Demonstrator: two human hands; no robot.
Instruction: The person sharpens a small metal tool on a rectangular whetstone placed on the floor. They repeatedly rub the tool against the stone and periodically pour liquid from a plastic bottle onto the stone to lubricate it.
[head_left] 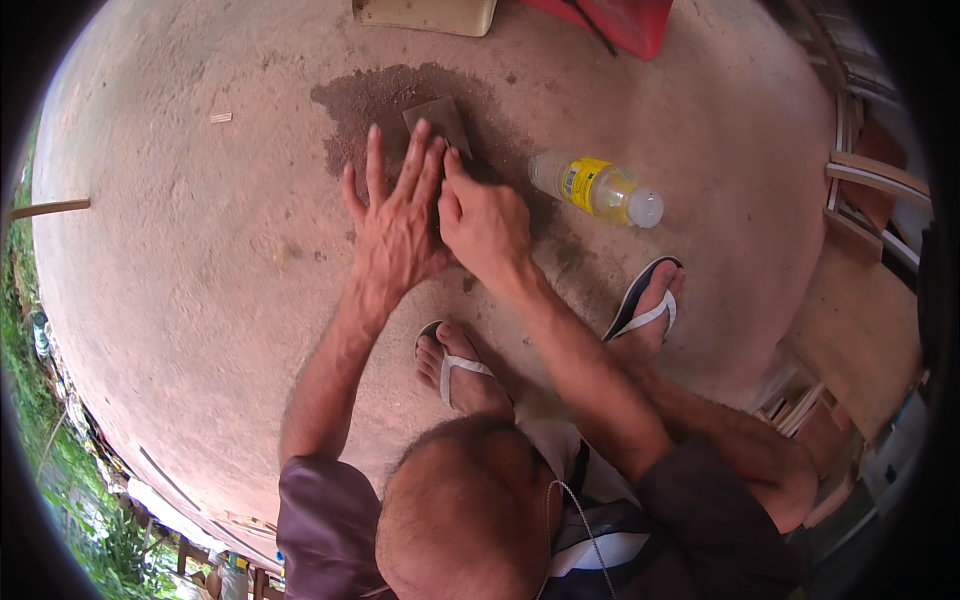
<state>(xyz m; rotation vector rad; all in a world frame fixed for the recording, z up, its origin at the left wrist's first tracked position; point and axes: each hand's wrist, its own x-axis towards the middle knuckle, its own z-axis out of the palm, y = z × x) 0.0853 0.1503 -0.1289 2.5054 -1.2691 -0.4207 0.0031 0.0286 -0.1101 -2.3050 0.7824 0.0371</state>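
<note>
On the floor ahead of me lies a flat grey-brown rectangular slab (446, 118), possibly a sharpening stone, on a damp dark patch. My left hand (392, 225) lies palm down with its fingers stretched out and apart, the fingertips reaching the slab's near left edge. Beside it my right hand (488, 222) is closed, its thumb side against the left hand's fingers at the slab's near end. Whatever the right hand grips is hidden. To its right a clear plastic bottle (608, 192) with a yellow label and white cap lies on its side.
Dark wet dirt (375, 92) spreads around the slab on the concrete floor (200, 280). At the far edge are a pale tray (425, 14) and a red object (625, 22). My sandalled feet stand close behind my hands. Wooden pieces (880, 180) line the right.
</note>
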